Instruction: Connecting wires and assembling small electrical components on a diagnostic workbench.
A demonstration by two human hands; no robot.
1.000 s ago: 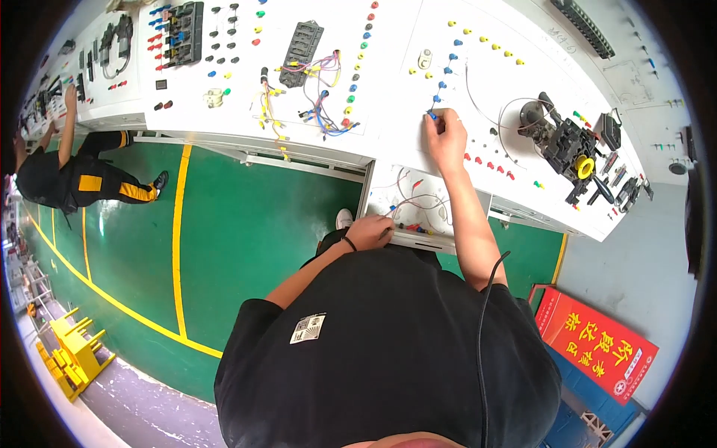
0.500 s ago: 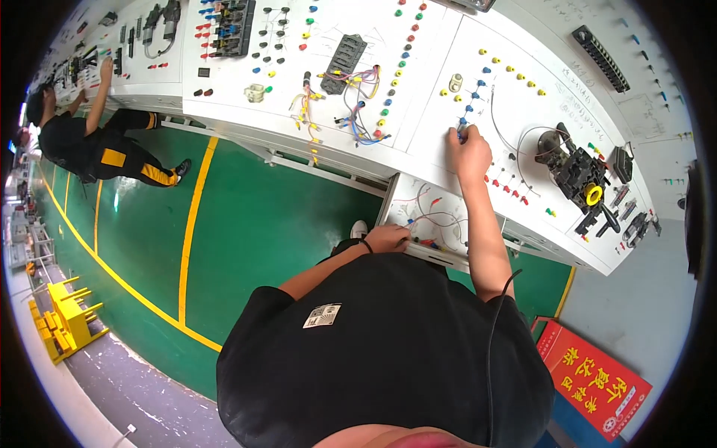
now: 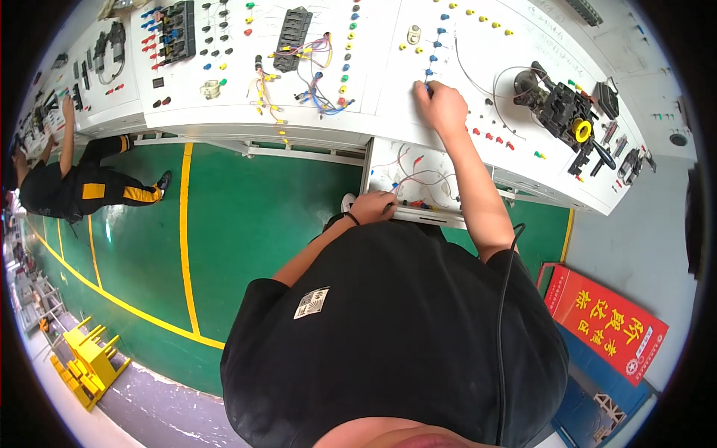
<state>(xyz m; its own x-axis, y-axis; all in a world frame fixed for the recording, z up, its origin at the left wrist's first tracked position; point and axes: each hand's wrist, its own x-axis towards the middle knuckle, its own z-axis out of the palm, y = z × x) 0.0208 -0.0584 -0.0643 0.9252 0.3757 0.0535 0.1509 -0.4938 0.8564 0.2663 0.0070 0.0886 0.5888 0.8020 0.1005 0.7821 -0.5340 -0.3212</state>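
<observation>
While our left hand [image 3: 373, 206] curls beside the drawer [image 3: 433, 217] at its two o'clock, holding what we cannot tell, a blue plug [image 3: 429, 89] at the white panel [image 3: 392, 97] sits at eleven o'clock from our right hand [image 3: 444, 109], pinched probably for fine control.

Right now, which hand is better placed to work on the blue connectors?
Probably the right hand: it is at the lower end of the row of blue connectors on the white panel, while the left hand is down by the open drawer, farther from them.
</observation>
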